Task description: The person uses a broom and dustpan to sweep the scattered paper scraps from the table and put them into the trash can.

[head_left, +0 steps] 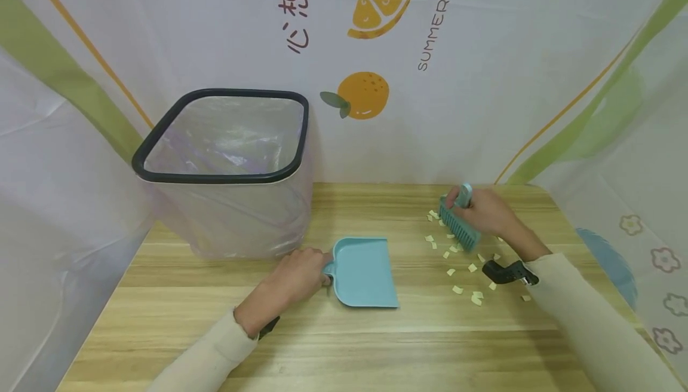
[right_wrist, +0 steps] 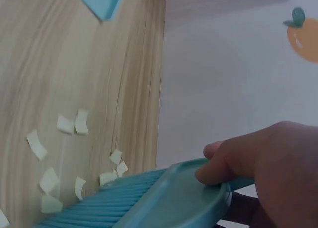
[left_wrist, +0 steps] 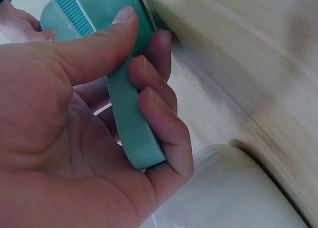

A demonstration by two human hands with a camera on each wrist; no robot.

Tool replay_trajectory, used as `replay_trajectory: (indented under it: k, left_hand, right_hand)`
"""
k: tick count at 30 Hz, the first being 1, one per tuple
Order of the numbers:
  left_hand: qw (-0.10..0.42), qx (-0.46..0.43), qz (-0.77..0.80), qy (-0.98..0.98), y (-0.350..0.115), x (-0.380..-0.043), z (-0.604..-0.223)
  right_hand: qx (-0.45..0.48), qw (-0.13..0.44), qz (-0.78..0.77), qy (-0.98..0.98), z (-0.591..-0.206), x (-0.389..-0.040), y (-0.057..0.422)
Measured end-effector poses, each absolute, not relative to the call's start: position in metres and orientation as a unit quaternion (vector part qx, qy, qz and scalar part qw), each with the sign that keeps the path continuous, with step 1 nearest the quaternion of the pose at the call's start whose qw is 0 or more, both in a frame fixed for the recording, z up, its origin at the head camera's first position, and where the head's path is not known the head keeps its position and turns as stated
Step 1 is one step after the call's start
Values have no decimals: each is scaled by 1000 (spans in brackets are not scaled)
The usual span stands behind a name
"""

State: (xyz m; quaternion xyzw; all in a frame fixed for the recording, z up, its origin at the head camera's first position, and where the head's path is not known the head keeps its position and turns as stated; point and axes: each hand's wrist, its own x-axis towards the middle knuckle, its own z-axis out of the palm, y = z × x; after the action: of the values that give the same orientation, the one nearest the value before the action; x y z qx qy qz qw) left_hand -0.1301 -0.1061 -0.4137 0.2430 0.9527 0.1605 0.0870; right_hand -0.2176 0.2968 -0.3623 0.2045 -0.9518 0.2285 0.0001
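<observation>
On the right half of the wood-grain tabletop (head_left: 344,359), pale scraps (head_left: 477,297) lie scattered, with a teal brush (head_left: 458,224) among the farther ones. The right hand (head_left: 486,211) grips the brush with its fingers curled about the handle. Well to the left, the left hand (head_left: 301,275) has its fingers wrapped around the handle of a light-blue dustpan (head_left: 365,272), whose straight lip faces the scraps across a bare gap.

To sweep well here, short, low strokes towards that lip would likely serve best, since such light pieces could flick away under a brisk push. The strays to the right of the brush, near the black wrist strap (head_left: 505,272), probably deserve gathering first. Pressing the lip flat to the wood should stop bits slipping beneath it.

Behind the left hand stands a lined bin (head_left: 242,219) with a black rim, wide at the top. White sheeting (head_left: 457,123) hangs behind and at both sides, printed with oranges, green bands, small flowers and the words "SUMMER OR", cut off by the edge of the head view.
</observation>
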Motion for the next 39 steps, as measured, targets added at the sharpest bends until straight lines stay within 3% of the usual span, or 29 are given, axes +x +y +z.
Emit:
replay_trajectory:
  k: [10, 25, 39]
  left_hand:
    - [77, 252, 159, 951, -107, -130, -415]
    - [77, 254, 152, 952, -106, -131, -415]
    - [71, 255, 155, 952, -106, -129, -413]
  right_hand:
    - [205, -18, 267, -941, -355, -209, 291]
    - [261, 59, 208, -941, -372, -224, 292]
    - [360, -20, 233, -903, -372, -214, 290]
